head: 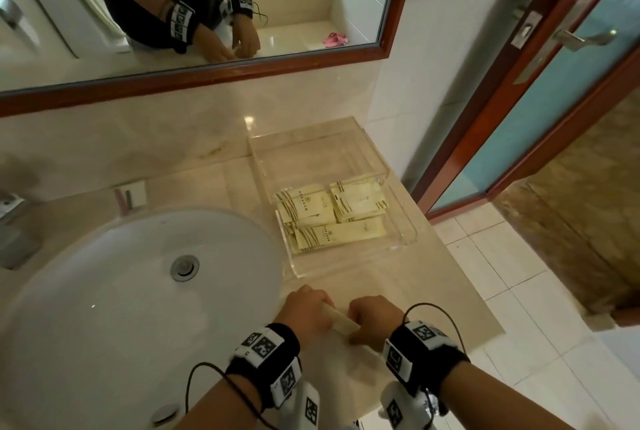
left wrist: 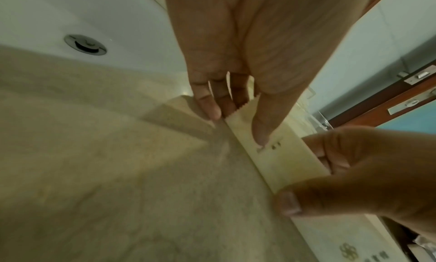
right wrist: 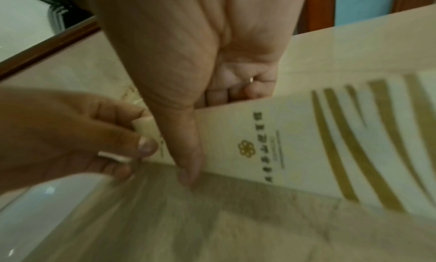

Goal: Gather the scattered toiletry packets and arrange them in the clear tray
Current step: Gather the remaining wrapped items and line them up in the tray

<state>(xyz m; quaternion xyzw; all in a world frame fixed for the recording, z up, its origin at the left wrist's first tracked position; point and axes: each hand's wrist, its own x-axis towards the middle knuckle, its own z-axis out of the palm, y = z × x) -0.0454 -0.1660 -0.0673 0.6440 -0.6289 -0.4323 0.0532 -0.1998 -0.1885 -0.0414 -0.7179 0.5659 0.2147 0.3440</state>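
Note:
Both hands hold one long cream packet (head: 343, 323) with gold stripes just above the counter's front edge. My left hand (head: 304, 312) pinches its serrated left end (left wrist: 238, 115) between thumb and fingers. My right hand (head: 375, 320) grips the packet (right wrist: 295, 144) further along, thumb on top and fingers curled behind. The clear tray (head: 401, 242) stands beyond the hands on the counter. Several cream packets (head: 332, 218) lie in its near part, overlapping one another.
A white round sink (head: 104, 291) fills the left, its rim touching the tray's left side. A mirror with a wooden frame (head: 207, 75) runs along the back wall. The beige counter (head: 450, 291) ends at the right over white floor tiles. A glass door (head: 554, 83) stands right.

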